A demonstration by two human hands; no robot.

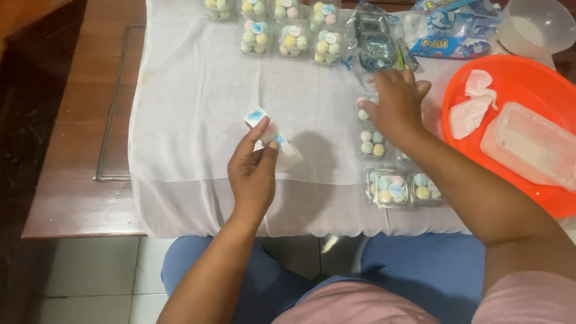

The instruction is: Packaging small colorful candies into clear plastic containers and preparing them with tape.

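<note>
- White cloth (192, 108) is being used to cover the wooden counter (84, 150), and small clear boxes of pastel sweet balls are being kept on it.
- A strip of small stickers (267, 133) is being held up by the left hand (253, 174); its fingers (246, 144) are being pinched closed on the strip, above the cloth and left of the near boxes.
- The right hand (396, 105) is being laid flat over one clear box (363, 111) at the top of the near group; its fingers are being spread open, pressed down on the box and not curled around it.
- Three more near boxes are being kept just below that hand: one (371, 143) right under it, one (388, 187) near the counter's edge with a round sticker on its lid, and one (426, 191) touching that one.
- Finished-looking boxes (291, 37) with stickers are being kept in rows at the far side.
- An orange tray (528, 78) with a clear tub (531, 144) is being kept at the right, and a blue and white bag (450, 30) behind.
- The step in hand seems to be the sticking of labels on lids: a box is being steadied while the strip is being readied.
- For the next move, one sticker would need to be peeled off and pressed onto the middle of the lid, with the box being kept from sliding.
</note>
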